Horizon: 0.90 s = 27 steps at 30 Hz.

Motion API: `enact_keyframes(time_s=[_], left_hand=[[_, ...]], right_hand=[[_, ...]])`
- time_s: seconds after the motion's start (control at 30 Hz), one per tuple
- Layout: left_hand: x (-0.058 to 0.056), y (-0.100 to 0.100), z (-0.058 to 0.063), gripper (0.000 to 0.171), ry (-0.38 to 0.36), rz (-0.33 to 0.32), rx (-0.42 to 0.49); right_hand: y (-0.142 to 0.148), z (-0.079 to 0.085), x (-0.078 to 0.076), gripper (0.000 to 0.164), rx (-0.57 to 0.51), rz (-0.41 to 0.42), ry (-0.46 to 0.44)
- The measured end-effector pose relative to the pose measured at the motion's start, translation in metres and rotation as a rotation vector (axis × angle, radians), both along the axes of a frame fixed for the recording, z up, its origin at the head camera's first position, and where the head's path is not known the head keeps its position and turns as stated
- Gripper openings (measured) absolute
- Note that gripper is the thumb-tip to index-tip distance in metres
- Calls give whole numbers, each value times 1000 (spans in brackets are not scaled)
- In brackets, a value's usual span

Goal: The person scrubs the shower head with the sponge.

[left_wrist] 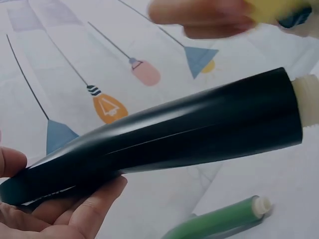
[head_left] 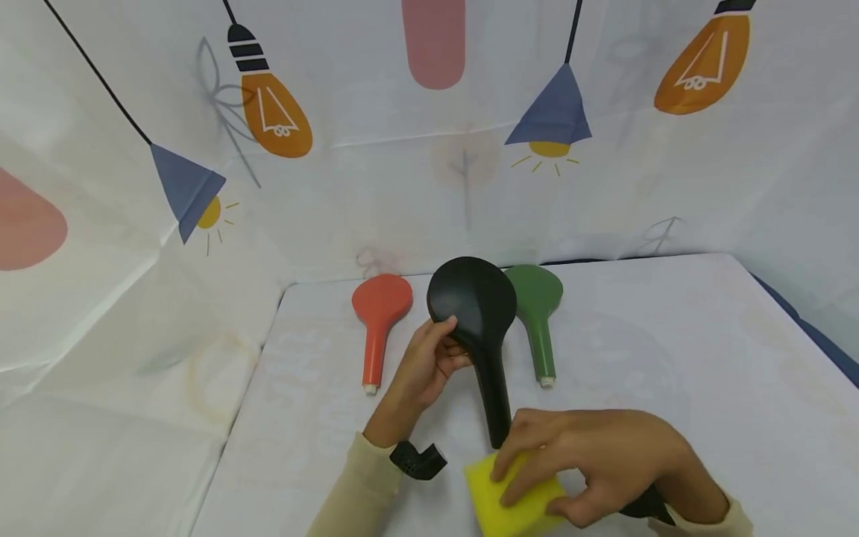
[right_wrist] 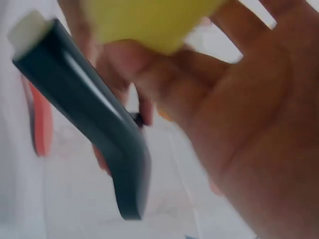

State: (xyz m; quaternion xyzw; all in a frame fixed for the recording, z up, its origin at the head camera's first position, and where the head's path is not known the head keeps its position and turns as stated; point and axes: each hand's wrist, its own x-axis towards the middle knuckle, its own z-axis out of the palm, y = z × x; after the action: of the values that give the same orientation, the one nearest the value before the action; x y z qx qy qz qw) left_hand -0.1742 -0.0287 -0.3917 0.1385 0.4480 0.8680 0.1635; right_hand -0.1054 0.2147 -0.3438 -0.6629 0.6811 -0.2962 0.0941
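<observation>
A black shower head (head_left: 473, 298) is held up in my left hand (head_left: 429, 365), thumb on one face of its round end and fingers behind. Its handle slants down toward me, and the left wrist view shows a pale threaded end (left_wrist: 306, 99) on it. My right hand (head_left: 597, 462) pinches a yellow sponge (head_left: 496, 500) between thumb and fingertips, close beside the handle's lower end. In the right wrist view the sponge (right_wrist: 149, 22) is blurred and partly cut off by the top edge.
On the white table (head_left: 637, 358) lie a red shower head (head_left: 382, 298) at the left and a green shower head (head_left: 540, 313), its round end partly behind the black one. A white cloth (head_left: 376, 186) printed with lamps and bulbs hangs along the back and left.
</observation>
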Motion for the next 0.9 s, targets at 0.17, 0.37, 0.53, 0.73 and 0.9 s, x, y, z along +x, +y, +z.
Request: enact_keyframes(time_s=[0.17,0.37,0.53,0.73,0.9], left_hand=[[0,1,-1,26,8,-106,15],[3,4,-4,46,-23,-153,-50],[5,5,-5,59,2,-158,-112],[4,5,-6,57,15,-145,-180],[2,4,-5,63,33,-160,-187]], right_hand=[[6,7,-3,54,-236,-298,196],[0,-1,-16,60,-247,-705,395],[-8,-11,-24,60,-188,-761,453],[-18,-17,-25,58,-175,-799,475],[-23,-19,-26,61,-187,-803,514]])
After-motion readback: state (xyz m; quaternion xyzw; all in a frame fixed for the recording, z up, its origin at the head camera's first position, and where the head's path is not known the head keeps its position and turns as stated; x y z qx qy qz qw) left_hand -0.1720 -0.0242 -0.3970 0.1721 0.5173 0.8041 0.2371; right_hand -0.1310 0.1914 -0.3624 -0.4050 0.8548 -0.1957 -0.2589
